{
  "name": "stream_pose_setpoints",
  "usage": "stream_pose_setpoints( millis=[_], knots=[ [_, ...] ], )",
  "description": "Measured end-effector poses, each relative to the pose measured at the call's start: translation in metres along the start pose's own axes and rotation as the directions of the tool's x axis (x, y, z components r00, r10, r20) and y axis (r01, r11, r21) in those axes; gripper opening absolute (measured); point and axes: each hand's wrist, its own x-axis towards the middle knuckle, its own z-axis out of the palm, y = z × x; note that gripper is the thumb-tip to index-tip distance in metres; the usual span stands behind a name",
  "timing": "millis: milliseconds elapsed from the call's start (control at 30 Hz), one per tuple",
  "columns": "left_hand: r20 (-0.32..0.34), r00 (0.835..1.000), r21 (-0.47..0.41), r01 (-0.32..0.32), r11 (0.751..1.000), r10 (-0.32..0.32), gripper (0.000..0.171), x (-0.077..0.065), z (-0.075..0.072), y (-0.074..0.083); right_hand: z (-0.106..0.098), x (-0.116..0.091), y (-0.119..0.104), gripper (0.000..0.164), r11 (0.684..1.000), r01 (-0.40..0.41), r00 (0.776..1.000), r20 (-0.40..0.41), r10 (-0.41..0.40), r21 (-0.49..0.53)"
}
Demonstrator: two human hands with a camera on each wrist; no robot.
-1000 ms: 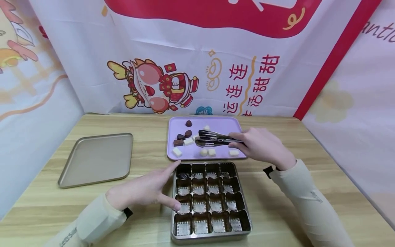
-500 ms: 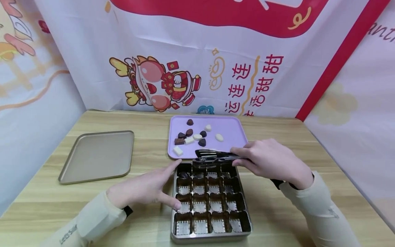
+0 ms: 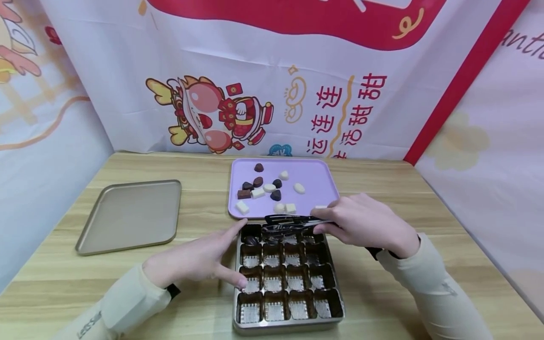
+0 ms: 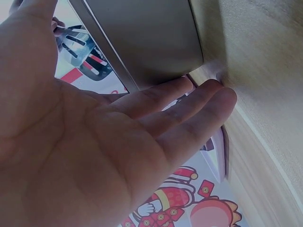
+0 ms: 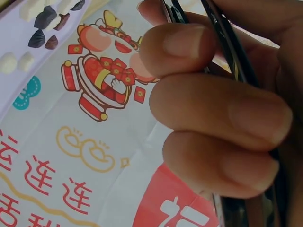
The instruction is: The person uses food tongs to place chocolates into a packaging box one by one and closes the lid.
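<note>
My right hand grips black slotted tongs above the back row of a metal box with a brown compartment insert. Whether a chocolate sits between the tongs' heads I cannot tell. In the right wrist view, curled fingers wrap the handles. One dark chocolate lies in the back left compartment. Against the box's left side rests my left hand, thumb on the rim and index finger at the back corner. Its other fingers extend along the box wall in the left wrist view.
Behind the box, a lilac tray holds several loose white and dark chocolates. A bronze-coloured flat tray lies at the left of the wooden table. A printed cloth hangs along the back edge.
My right hand has brought the tongs from above the lilac tray toward me, over the box's back row, and lowered them. My left hand has stayed at the box.
</note>
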Motion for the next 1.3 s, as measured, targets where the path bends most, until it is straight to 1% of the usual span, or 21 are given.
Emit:
stream_pose_setpoints(
  millis=[200, 300, 467, 600, 667, 767, 867, 1000, 1067, 1133, 1200, 1300],
  knots=[
    [0.000, 1.000, -0.005, -0.011, 1.000, 0.011, 0.131, 0.001, -0.001, 0.001, -0.001, 0.001, 0.001, 0.020, 0.999, -0.015, 0.999, 0.050, 0.013, 0.039],
    [-0.002, 1.000, -0.003, -0.013, 1.000, 0.013, 0.131, 0.001, -0.002, 0.001, -0.003, 0.000, 0.003, 0.020, 0.997, -0.030, 0.998, 0.062, 0.026, 0.065],
    [-0.001, 1.000, 0.003, -0.009, 1.000, 0.009, 0.131, 0.001, -0.003, 0.001, -0.007, -0.002, 0.013, 0.031, 0.994, -0.064, 0.998, 0.015, 0.063, 0.088],
    [-0.001, 1.000, 0.008, -0.007, 1.000, 0.007, 0.131, 0.001, -0.004, 0.001, -0.003, 0.002, 0.029, 0.037, 0.988, -0.130, 0.991, -0.027, 0.133, 0.086],
    [-0.003, 1.000, 0.016, -0.009, 1.000, 0.009, 0.131, 0.000, -0.003, 0.001, 0.003, 0.006, 0.038, 0.040, 0.981, -0.185, 0.982, -0.034, 0.187, 0.055],
    [-0.010, 1.000, 0.026, -0.014, 1.000, 0.014, 0.131, -0.001, -0.002, 0.000, 0.015, 0.014, 0.051, 0.047, 0.960, -0.278, 0.960, -0.030, 0.277, -0.017],
    [-0.016, 1.000, 0.022, -0.015, 1.000, 0.015, 0.131, -0.002, 0.000, -0.001, 0.028, 0.021, 0.059, 0.044, 0.938, -0.342, 0.940, -0.003, 0.342, -0.057],
    [-0.018, 1.000, 0.010, -0.011, 1.000, 0.011, 0.132, -0.003, 0.000, -0.001, 0.042, 0.030, 0.062, 0.040, 0.929, -0.363, 0.930, 0.032, 0.366, -0.068],
    [-0.015, 1.000, 0.008, -0.011, 1.000, 0.011, 0.131, -0.003, 0.000, -0.001, 0.045, 0.034, 0.060, 0.040, 0.929, -0.364, 0.929, 0.045, 0.367, -0.069],
    [-0.012, 1.000, 0.007, -0.011, 1.000, 0.011, 0.131, -0.002, -0.001, -0.001, 0.047, 0.039, 0.057, 0.040, 0.924, -0.376, 0.922, 0.069, 0.381, -0.069],
    [-0.011, 1.000, 0.008, -0.013, 1.000, 0.013, 0.131, -0.002, -0.001, 0.000, 0.047, 0.044, 0.055, 0.040, 0.915, -0.397, 0.909, 0.108, 0.402, -0.068],
    [-0.008, 1.000, 0.012, -0.019, 1.000, 0.019, 0.130, 0.000, 0.000, 0.001, 0.047, 0.050, 0.051, 0.041, 0.899, -0.431, 0.881, 0.177, 0.438, -0.077]
  ],
)
